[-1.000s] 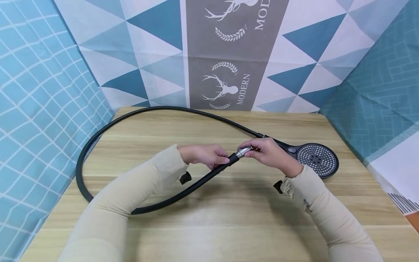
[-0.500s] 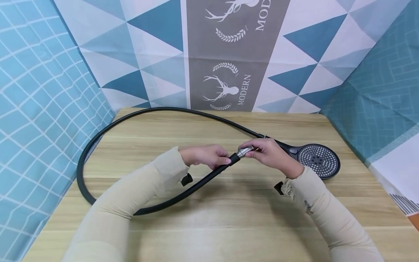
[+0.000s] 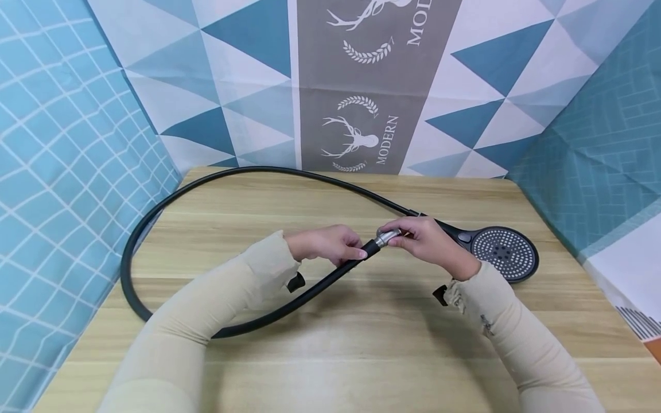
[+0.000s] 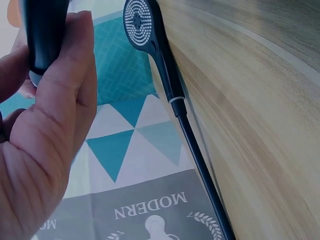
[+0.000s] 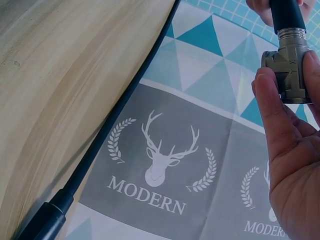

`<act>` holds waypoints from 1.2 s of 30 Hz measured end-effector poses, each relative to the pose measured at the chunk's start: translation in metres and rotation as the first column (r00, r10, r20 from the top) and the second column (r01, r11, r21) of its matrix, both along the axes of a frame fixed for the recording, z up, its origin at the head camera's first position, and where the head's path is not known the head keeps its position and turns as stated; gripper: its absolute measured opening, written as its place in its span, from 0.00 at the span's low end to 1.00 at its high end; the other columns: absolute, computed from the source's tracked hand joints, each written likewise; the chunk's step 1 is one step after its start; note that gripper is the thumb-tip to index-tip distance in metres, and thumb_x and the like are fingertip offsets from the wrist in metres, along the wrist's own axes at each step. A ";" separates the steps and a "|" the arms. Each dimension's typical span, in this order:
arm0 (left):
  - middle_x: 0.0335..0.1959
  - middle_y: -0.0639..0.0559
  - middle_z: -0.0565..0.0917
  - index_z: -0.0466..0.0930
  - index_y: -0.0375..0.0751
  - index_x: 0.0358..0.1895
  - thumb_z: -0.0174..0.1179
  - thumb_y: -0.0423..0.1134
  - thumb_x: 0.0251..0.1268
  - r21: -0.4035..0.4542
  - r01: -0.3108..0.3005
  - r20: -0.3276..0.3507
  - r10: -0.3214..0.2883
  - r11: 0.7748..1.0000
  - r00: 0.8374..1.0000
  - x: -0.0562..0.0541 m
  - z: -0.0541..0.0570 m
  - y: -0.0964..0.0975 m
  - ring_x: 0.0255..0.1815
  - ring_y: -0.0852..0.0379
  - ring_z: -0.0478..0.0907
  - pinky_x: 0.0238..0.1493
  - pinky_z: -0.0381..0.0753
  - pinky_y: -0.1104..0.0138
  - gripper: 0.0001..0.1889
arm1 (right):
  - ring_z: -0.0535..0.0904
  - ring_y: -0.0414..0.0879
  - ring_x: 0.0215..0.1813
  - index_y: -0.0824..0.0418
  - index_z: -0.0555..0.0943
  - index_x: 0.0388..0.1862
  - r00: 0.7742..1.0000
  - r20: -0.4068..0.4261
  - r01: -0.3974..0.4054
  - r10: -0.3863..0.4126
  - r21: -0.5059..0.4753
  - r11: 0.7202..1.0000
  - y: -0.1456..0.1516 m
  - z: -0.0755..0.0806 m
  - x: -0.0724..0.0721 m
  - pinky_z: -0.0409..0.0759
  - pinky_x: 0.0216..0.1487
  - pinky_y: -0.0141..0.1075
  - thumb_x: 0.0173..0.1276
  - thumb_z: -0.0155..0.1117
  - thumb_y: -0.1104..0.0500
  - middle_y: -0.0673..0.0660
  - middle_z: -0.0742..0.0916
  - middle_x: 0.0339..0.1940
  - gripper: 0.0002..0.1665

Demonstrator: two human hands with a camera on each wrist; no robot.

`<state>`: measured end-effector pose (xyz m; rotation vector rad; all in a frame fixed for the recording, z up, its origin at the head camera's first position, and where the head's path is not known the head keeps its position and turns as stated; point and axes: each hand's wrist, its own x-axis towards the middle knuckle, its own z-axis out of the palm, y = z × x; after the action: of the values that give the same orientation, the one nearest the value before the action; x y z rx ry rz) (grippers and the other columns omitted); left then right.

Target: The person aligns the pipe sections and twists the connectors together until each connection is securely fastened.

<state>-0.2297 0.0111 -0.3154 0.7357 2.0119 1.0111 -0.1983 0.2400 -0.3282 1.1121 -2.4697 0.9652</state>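
Note:
My left hand [image 3: 333,244] grips the black shower hose [image 3: 279,314] just behind its end sleeve [image 3: 370,249]. The fingers of my right hand [image 3: 426,244] pinch a silvery metal elbow fitting [image 3: 387,237] at that end. In the right wrist view, a band of screw thread [image 5: 292,34] shows between the black sleeve and the fitting [image 5: 294,70], which sits between thumb and fingers. The left wrist view has the sleeve [image 4: 46,35] large in my left hand. Joined to the hose's other end, a black hand shower [image 3: 503,253] lies face up beyond my right wrist.
The hose loops out to the left and along the back of the wooden table [image 3: 330,373]. Patterned walls stand behind and at both sides: blue grid [image 3: 57,172] on the left, teal [image 3: 594,155] on the right. A small black piece [image 3: 296,282] hangs at the left cuff.
Both hands keep their hold on the hose end and the metal fitting, almost without moving. The whole head view shifts very slightly.

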 end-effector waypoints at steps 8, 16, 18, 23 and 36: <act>0.22 0.51 0.70 0.71 0.35 0.32 0.40 0.34 0.78 0.070 0.022 0.157 -0.033 0.997 0.987 -0.005 0.002 -0.004 0.27 0.60 0.69 0.33 0.75 0.68 0.14 | 0.76 0.38 0.30 0.72 0.83 0.42 0.999 0.032 0.001 -0.001 0.013 1.000 0.000 0.005 0.000 0.75 0.28 0.32 0.57 0.68 0.74 0.60 0.87 0.36 0.13; 0.24 0.51 0.73 0.73 0.28 0.41 0.44 0.32 0.76 0.044 0.029 0.125 -0.035 0.999 0.992 -0.004 0.002 -0.002 0.28 0.60 0.72 0.35 0.77 0.68 0.10 | 0.76 0.39 0.30 0.71 0.83 0.43 0.999 0.033 -0.003 0.002 0.038 0.999 -0.001 0.007 -0.003 0.73 0.28 0.32 0.57 0.68 0.74 0.60 0.87 0.36 0.13; 0.24 0.51 0.73 0.73 0.27 0.42 0.45 0.32 0.76 0.045 0.018 0.112 -0.023 0.999 0.993 -0.005 0.001 -0.002 0.28 0.60 0.72 0.36 0.77 0.67 0.11 | 0.76 0.40 0.30 0.71 0.83 0.43 0.999 0.040 -0.004 0.002 0.040 0.999 -0.001 0.009 -0.003 0.73 0.28 0.32 0.58 0.68 0.73 0.60 0.87 0.37 0.13; 0.25 0.51 0.74 0.75 0.25 0.45 0.47 0.33 0.75 0.041 -0.004 0.082 0.001 0.999 0.997 -0.004 -0.001 -0.002 0.29 0.60 0.73 0.39 0.79 0.65 0.11 | 0.76 0.40 0.30 0.72 0.82 0.43 0.999 0.041 -0.027 0.026 0.027 0.999 0.000 0.008 -0.004 0.74 0.28 0.32 0.57 0.68 0.75 0.61 0.87 0.37 0.14; 0.25 0.51 0.75 0.76 0.27 0.39 0.52 0.34 0.73 0.010 -0.027 0.026 0.026 1.000 0.999 -0.004 -0.002 0.000 0.27 0.61 0.75 0.41 0.81 0.63 0.10 | 0.77 0.38 0.30 0.72 0.83 0.43 0.999 0.038 -0.033 0.032 0.016 0.999 0.001 0.005 -0.005 0.74 0.27 0.31 0.56 0.68 0.75 0.61 0.87 0.38 0.14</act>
<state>-0.2337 0.0110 -0.3176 0.6994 2.0006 1.0415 -0.2032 0.2415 -0.3228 1.1526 -2.5011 0.9861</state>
